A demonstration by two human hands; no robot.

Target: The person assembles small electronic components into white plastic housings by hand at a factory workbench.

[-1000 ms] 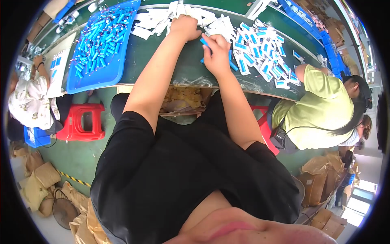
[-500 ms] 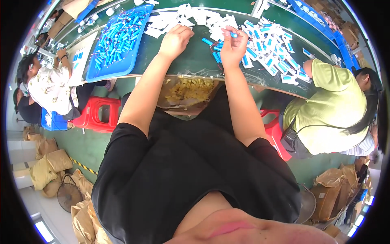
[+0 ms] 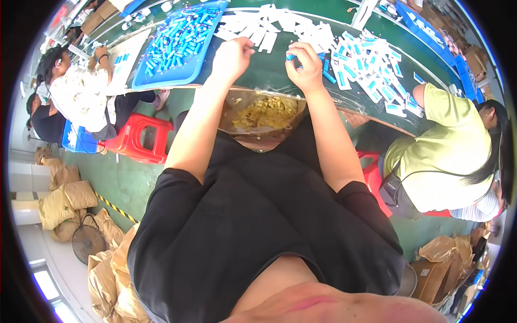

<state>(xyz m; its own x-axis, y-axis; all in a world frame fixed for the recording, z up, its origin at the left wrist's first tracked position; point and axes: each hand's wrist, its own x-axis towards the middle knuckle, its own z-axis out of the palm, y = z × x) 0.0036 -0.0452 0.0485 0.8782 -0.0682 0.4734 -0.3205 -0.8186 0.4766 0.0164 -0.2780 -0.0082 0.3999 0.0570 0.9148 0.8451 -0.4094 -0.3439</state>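
Observation:
Above the green worktable (image 3: pixel 269 67), my right hand (image 3: pixel 306 70) has its fingers curled round a small blue cylindrical battery (image 3: pixel 291 57); only one end shows. My left hand (image 3: pixel 230 60) is across from it with fingers bent inward, and whatever they may hold is hidden. Beyond both hands lies a spread of white plastic casings (image 3: pixel 264 32). Several loose blue batteries (image 3: pixel 326 70) rest just right of my right hand. Farther right is a heap of white casings with blue batteries fitted in them (image 3: pixel 371 72).
A blue tray (image 3: pixel 202 67) full of wired blue batteries stands left of my left hand. Below the table edge sits an open bag or box (image 3: pixel 231 121) of yellow pieces. Co-workers sit left (image 3: pixel 81 97) and right (image 3: pixel 452 145), near red stools (image 3: pixel 142 140).
My right hand has drawn back and turned, the battery still in its fingers. My left hand has shifted only slightly. The whole view has moved a little too.

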